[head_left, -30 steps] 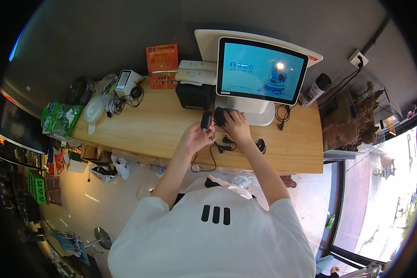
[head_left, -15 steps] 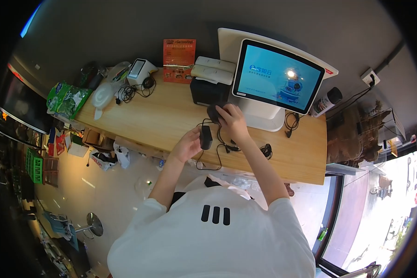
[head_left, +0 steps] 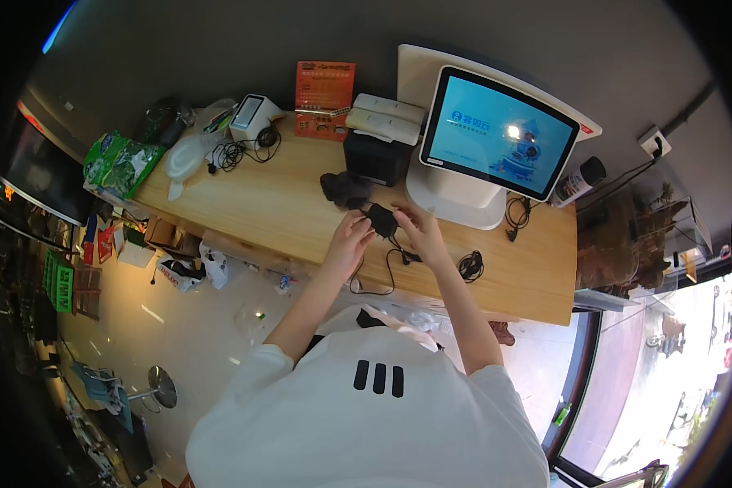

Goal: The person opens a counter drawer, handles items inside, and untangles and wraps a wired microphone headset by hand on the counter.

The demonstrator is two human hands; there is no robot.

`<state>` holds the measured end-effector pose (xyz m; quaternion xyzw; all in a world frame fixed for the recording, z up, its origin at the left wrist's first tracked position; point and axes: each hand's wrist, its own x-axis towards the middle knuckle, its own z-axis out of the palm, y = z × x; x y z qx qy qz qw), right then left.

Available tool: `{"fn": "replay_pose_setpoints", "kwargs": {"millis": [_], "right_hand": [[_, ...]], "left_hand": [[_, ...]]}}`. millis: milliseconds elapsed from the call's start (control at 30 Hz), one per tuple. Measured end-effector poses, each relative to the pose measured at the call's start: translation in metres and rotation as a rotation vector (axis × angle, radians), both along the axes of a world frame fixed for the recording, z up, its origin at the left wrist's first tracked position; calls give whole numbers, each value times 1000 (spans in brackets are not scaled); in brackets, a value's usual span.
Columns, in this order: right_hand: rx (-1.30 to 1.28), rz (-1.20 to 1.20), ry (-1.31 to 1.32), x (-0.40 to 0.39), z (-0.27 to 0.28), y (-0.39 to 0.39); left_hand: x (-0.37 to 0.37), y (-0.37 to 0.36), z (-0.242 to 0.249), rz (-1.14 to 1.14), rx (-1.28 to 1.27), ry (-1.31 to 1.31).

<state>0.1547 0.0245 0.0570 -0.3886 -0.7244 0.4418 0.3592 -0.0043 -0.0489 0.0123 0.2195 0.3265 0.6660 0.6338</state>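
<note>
Adapter (head_left: pixel 382 221) is being pinched between left hand (head_left: pixel 351 237) and right hand (head_left: pixel 420 234), inside the surface's (head_left: pixel 293 193) front edge; handling it is calling for slack in the cord (head_left: pixel 391 278).

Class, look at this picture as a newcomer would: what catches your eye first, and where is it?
The bright blue screen stands out first, toward the right of the wooden counter. Next comes the orange sheet against the dark wall, then the black adapter between both hands, low over the counter's middle.
</note>
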Motion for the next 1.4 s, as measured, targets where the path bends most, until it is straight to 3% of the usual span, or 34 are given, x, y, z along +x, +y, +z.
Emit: {"fn": "replay_pose_setpoints", "kwargs": {"millis": [33,167,200,233,300,333,367,400,433,500,567,600,667,700,767,800,867,1000,1167,1233,1300,1367,1400], "right_hand": [[-116,0,52,8,-3,-6],[-88,-132,106,38,-14,-14],[-270,-121,195,49,-14,-14],[-265,-144,200,58,-3,-19],[-535,-206,395,79,18,-30],[-579,-208,342,92,12,-28],[-573,-224,348,103,4,-27],[-650,-121,564,109,0,-29],[-714,-9,779,115,-2,-30],[-767,-25,865,124,-5,-37],[-785,-4,1085,129,-3,-36],[-781,-8,1085,129,0,-36],[-493,-331,985,129,6,-32],[-278,-455,669,135,3,-30],[83,-537,292,151,-8,-23],[84,-530,291,154,3,-25],[623,-626,-324,156,34,-31],[949,-543,-621,178,33,-13],[1006,-377,-720,188,30,0],[820,-184,-646,195,25,6],[707,-60,-588,203,24,12],[402,146,-352,210,19,17],[206,195,-235,213,15,17]], "left_hand": [[8,5,2,25,19,24],[39,21,14,-36,53,160],[44,24,19,-65,11,256],[47,24,22,-88,16,257],[52,22,32,136,64,911],[55,22,41,242,73,1135],[60,26,49,227,86,1135],[65,32,57,403,316,1378],[70,38,51,439,427,1453],[80,49,40,534,650,1597],[94,58,21,-27,528,1284],[103,54,26,-140,516,1342],[125,47,38,-238,434,1363],[133,44,41,-339,340,1381],[145,53,36,-321,407,1461],[150,56,36,-295,500,1508],[156,59,40,-256,588,1559],[164,53,74,-351,543,1583],[166,58,72,-299,529,1604],[161,68,81,-221,699,1531],[157,76,94,-252,668,1456],[150,88,100,-578,609,1255],[148,93,99,-549,616,1159]]}}
